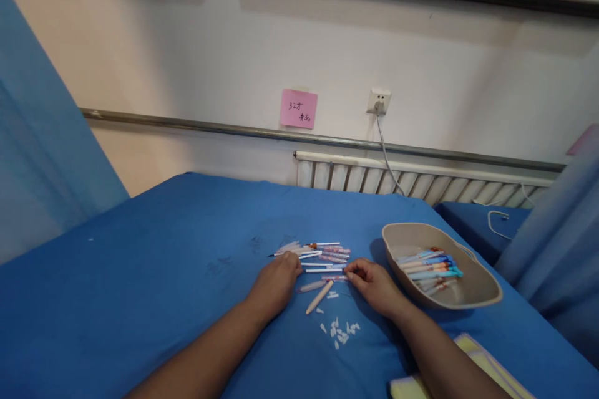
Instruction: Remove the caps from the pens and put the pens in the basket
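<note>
Several loose pen parts (322,255), thin refills and pink and clear barrels, lie on the blue cloth of the table (154,268). My left hand (276,280) rests among them with its fingers curled at the end of a refill. My right hand (374,283) pinches the end of a pen part lying beside the pile; what it holds is too small to name. A beige pen barrel (319,297) lies between my hands. Several small white caps (340,330) are scattered nearer to me.
A beige oval tray (472,290) with several blue and pink assembled pens (433,268) stands right of my right hand. A yellow-edged cloth (472,349) lies at the front right. Behind the table are a radiator (412,177), a wall socket with a cable (379,103) and a pink note (298,108).
</note>
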A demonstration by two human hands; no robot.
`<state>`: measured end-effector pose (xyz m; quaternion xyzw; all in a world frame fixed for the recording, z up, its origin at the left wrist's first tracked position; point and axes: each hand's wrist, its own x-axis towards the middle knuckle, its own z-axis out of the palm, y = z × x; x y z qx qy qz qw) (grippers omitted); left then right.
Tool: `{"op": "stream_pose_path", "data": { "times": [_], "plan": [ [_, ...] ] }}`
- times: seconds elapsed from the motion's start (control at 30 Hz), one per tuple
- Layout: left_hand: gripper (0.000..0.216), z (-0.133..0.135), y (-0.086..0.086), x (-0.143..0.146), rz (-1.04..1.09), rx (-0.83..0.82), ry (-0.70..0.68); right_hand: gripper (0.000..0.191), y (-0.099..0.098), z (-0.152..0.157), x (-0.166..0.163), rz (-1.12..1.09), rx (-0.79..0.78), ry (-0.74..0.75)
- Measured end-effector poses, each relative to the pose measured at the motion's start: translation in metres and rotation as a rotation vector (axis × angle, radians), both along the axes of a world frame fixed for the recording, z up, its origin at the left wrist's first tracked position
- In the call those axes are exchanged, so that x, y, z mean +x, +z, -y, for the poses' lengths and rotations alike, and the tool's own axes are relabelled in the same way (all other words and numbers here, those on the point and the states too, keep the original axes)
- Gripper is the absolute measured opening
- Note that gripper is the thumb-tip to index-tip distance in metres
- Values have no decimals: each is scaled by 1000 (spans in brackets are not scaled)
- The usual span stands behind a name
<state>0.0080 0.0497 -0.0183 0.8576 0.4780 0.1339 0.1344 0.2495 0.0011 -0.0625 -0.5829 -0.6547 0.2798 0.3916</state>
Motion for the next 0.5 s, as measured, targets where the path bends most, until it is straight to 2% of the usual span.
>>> {"op": "stream_pose_path", "data": {
  "times": [0.2, 0.37, 0.5],
  "plan": [
    [13, 3, 5, -2, 204, -10, 81, 22, 6, 2, -3, -89, 10, -26],
    [17, 18, 12, 6, 326, -88, -30, 34, 26, 11, -19, -412, -30, 104],
    [17, 29, 14, 12, 383, -121, -86, 35, 39, 19, -31, -535, -31, 89]
  ]
}}
